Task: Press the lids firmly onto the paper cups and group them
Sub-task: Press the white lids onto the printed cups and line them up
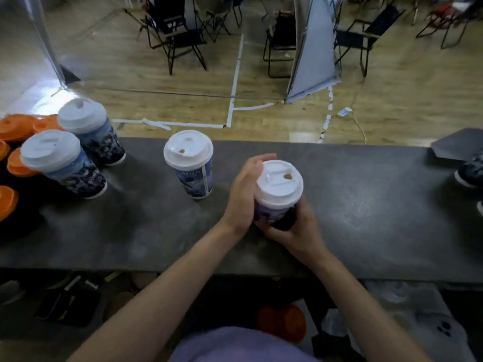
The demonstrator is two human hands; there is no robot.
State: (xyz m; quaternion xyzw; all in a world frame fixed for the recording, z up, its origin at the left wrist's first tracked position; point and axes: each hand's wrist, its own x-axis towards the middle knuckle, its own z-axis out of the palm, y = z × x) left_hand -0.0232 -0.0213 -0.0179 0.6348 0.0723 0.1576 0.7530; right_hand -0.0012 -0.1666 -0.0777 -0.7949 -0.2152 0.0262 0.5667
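A blue-patterned paper cup (pixel 271 214) with a white lid (pixel 279 182) stands at the middle of the dark table (pixel 366 205). My left hand (pixel 244 192) lies flat against the cup's left side with its fingers straight, reaching up past the lid's rim. My right hand (pixel 295 228) wraps around the lower part of the cup from the near right. A second lidded cup (pixel 189 163) stands to the left. Two more lidded cups (pixel 62 163) (pixel 90 130) stand together at the far left.
Several orange lids (pixel 18 126) lie at the table's left end. At the right edge sit part of another cup (pixel 470 172) and a dark flat sheet (pixel 460 143). Folding chairs and a white board stand on the wooden floor beyond.
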